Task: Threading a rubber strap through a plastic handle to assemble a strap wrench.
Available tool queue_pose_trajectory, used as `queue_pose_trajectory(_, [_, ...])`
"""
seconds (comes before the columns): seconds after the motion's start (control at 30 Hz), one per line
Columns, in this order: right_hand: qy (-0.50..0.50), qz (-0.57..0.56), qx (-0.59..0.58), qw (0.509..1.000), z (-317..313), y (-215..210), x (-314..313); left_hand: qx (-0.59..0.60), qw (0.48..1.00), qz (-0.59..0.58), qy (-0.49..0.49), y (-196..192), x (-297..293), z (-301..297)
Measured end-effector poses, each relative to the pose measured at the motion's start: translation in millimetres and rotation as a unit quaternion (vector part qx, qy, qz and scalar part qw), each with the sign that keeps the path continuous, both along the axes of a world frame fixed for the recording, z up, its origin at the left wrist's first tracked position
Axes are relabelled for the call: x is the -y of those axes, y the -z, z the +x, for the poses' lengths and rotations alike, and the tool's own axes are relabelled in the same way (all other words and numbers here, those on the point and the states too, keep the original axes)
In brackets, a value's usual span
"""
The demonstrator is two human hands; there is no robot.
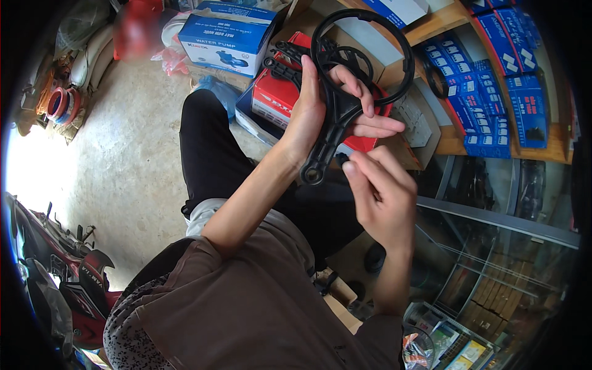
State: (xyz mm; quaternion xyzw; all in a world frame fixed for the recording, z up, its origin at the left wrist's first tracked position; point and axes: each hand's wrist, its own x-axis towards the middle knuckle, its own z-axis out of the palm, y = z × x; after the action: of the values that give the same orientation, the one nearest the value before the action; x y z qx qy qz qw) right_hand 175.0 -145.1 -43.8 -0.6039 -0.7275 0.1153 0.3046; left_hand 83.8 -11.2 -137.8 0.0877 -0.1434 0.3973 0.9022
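My left hand (306,118) holds a black plastic filter housing wrench (338,114), with the thumb on one side of the handle and the fingers behind it. The wrench's large ring points up and to the right, and the handle's end with a round hole points down toward me. Just right of that end, my right hand (388,194) is closed in a pinch. A small dark bit shows at its fingertips, too small to name. Beyond the left hand, more black wrenches (285,69) lie on a red box (274,94), partly hidden by the hand and the held wrench.
A blue and white water pump box (225,40) stands beyond the red box. Blue packages (472,98) rest on a wooden shelf at right, above a glass display case (481,246). A motorbike (86,277) stands at left on the concrete floor (135,135).
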Motion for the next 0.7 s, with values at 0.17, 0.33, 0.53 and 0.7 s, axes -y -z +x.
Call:
queue_pose_trajectory(0.17, [-0.013, 0.029, 0.214, 0.976, -5, 3, -15, -0.264, 0.954, 0.068, -0.126, -25, 5, -1])
queue_pose_trajectory(0.33, [-0.067, 0.024, 0.158, 0.985, 14, 24, -20, -0.32, 0.936, 0.045, -0.14, -17, 2, 9])
queue_pose_trajectory(0.53, [-0.057, 0.002, 0.14, 0.989, 21, 12, -35, -0.33, 0.923, 0.071, -0.183, -29, 4, 5])
queue_pose_trajectory(0.7, [-0.031, 0.052, 0.093, 0.994, 25, 25, -31, -0.379, 0.909, 0.083, -0.152, -47, -4, 11])
